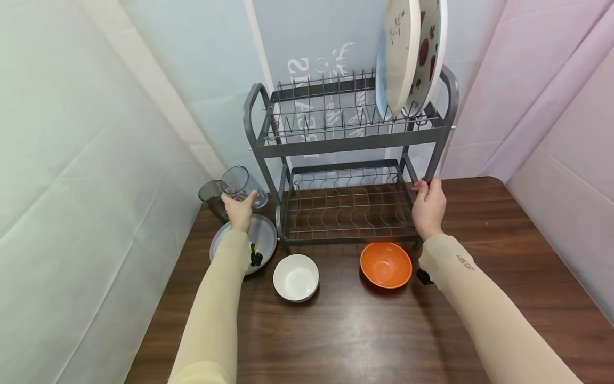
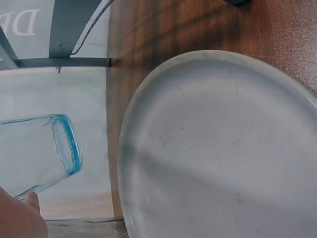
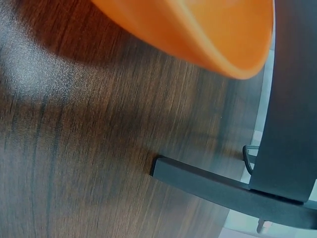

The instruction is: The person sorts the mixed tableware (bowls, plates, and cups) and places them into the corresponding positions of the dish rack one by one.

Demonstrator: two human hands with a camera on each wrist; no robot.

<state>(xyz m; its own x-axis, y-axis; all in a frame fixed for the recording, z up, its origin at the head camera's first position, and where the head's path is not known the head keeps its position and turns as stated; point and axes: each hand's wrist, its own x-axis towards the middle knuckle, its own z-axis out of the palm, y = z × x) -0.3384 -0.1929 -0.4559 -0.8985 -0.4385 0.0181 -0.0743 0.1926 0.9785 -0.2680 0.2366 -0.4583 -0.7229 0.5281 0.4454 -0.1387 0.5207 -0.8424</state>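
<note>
Dark wood tabletop (image 1: pixel 336 330) spans the lower frame; left of centre, my left hand (image 1: pixel 238 212) holds the blue glass (image 1: pixel 248 188), its rim above my thumb; well apart, my right hand (image 1: pixel 428 210) clasps the grey rack (image 1: pixel 355 145).

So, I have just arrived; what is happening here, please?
A person is at a dish rack. The left hand holds a blue glass beside a darker glass, while the right hand grips the rack's right side. Plates stand on edge in the rack's top right. On the table are a white bowl, an orange bowl and a grey plate.
</note>
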